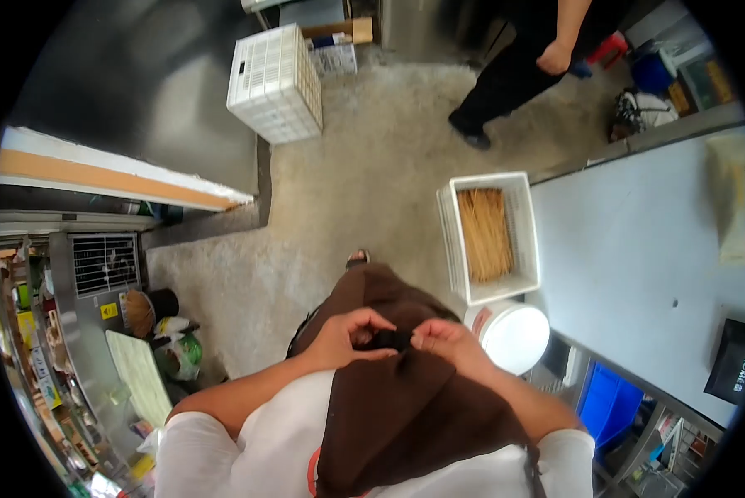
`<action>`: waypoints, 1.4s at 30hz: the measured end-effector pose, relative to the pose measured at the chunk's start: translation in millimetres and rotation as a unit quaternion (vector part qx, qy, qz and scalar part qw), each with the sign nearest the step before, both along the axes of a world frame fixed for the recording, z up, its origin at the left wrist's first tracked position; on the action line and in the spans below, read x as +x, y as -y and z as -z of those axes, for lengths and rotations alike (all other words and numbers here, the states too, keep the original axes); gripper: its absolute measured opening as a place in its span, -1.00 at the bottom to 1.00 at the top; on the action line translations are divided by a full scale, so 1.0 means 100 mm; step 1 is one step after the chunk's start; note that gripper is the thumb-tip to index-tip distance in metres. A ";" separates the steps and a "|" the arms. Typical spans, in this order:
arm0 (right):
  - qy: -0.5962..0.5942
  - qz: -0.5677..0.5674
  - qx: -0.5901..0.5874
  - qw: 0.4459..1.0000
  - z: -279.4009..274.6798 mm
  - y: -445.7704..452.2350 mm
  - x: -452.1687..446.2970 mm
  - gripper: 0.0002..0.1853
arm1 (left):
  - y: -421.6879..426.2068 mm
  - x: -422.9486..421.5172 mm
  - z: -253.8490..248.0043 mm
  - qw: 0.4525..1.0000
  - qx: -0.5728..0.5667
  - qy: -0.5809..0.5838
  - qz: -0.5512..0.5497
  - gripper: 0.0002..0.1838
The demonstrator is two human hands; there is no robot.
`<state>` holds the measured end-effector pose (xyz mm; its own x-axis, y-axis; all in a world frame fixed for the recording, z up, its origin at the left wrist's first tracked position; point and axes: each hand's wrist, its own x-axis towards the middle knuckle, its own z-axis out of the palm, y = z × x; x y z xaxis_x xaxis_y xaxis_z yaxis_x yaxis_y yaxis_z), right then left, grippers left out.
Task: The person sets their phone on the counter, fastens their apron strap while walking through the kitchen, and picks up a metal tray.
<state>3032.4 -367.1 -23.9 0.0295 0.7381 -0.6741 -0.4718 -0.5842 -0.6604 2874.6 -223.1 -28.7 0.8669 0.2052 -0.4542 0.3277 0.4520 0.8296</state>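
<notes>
A brown apron (406, 415) covers the front of my body over a white shirt. My left hand (352, 339) is at the waist with thumb and fingers curved around a small dark thing at the apron. Beside it, my right hand (443, 340) pinches dark material at the apron's fold. What exactly the fingers hold is too dark to make out. The two hands are a short distance apart.
A white crate (533, 241) holding thin brown sticks (486, 232) stands ahead on the right, near a white lidded bucket (515, 339) and a pale table (630, 241). White crates (277, 83) are at upper left. Another person (513, 75) stands at upper right.
</notes>
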 end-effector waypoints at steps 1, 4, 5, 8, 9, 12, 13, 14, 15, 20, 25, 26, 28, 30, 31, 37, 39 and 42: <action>-0.012 0.002 -0.009 1.000 0.01 0.00 -0.03 -0.86 | 0.00 -0.02 0.04 1.000 -0.006 -0.010 -0.003 -0.70; -0.060 0.038 -0.020 0.997 0.05 -0.06 -0.03 -0.86 | -0.01 0.03 0.01 1.000 -0.008 -0.015 -0.018 -0.69; -0.081 0.059 -0.012 0.995 0.06 -0.06 -0.03 -0.87 | -0.02 0.04 0.02 0.999 -0.015 -0.023 -0.022 -0.68; -0.102 0.087 -0.009 0.991 0.03 -0.09 -0.04 -0.89 | -0.01 0.10 0.01 0.997 -0.058 -0.005 -0.041 -0.67; -0.099 0.091 -0.017 0.991 0.01 -0.10 -0.04 -0.89 | -0.02 0.11 0.00 0.998 -0.057 -0.007 -0.040 -0.67; -0.047 0.038 0.000 0.998 -0.02 -0.13 -0.01 -0.88 | -0.04 0.14 -0.05 0.994 -0.073 -0.013 -0.075 -0.67; -0.045 0.040 0.005 0.998 -0.03 -0.14 0.01 -0.88 | -0.05 0.15 -0.04 0.995 -0.068 -0.006 -0.067 -0.67; -0.049 0.045 0.000 0.998 -0.04 -0.14 0.02 -0.88 | -0.05 0.16 -0.04 0.996 -0.065 0.000 -0.060 -0.68; -0.055 0.050 -0.006 0.997 -0.04 -0.14 0.02 -0.88 | -0.04 0.17 -0.06 0.996 -0.063 0.001 -0.060 -0.68; -0.049 0.040 0.022 0.998 -0.03 -0.16 0.07 -0.89 | -0.07 0.21 -0.14 0.996 -0.084 -0.013 -0.035 -0.70; -0.028 0.025 0.053 0.998 0.01 -0.17 0.12 -0.90 | -0.02 0.29 -0.20 0.998 -0.044 0.004 -0.033 -0.73; -0.030 0.022 0.053 0.998 0.01 -0.17 0.13 -0.90 | 0.01 0.32 -0.23 0.997 -0.066 0.018 -0.043 -0.72; -0.031 0.019 0.054 0.998 0.02 -0.16 0.14 -0.90 | 0.03 0.30 -0.17 0.997 -0.058 0.020 -0.039 -0.72; -0.033 0.024 0.069 0.997 0.03 -0.16 0.15 -0.90 | 0.02 0.31 -0.16 0.998 -0.048 0.023 -0.032 -0.71; -0.034 0.025 0.069 0.997 0.03 -0.15 0.15 -0.90 | 0.03 0.31 -0.16 0.999 -0.041 0.024 -0.024 -0.70; -0.037 0.052 0.041 0.997 -0.03 -0.11 0.18 -0.91 | 0.08 0.38 -0.20 0.995 -0.044 0.040 -0.077 -0.72; -0.053 0.056 0.029 0.997 -0.03 -0.08 0.20 -0.88 | 0.08 0.35 -0.16 0.991 -0.056 0.044 -0.111 -0.73; -0.074 0.074 0.025 0.994 -0.03 -0.07 0.18 -0.88 | 0.01 0.30 -0.12 0.997 -0.025 0.051 -0.050 -0.71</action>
<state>3050.3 -359.9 -21.0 0.0438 0.7657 -0.6418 -0.6444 -0.4693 -0.6038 2904.4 -224.6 -16.5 0.8851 0.2721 -0.3776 0.1946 0.5207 0.8313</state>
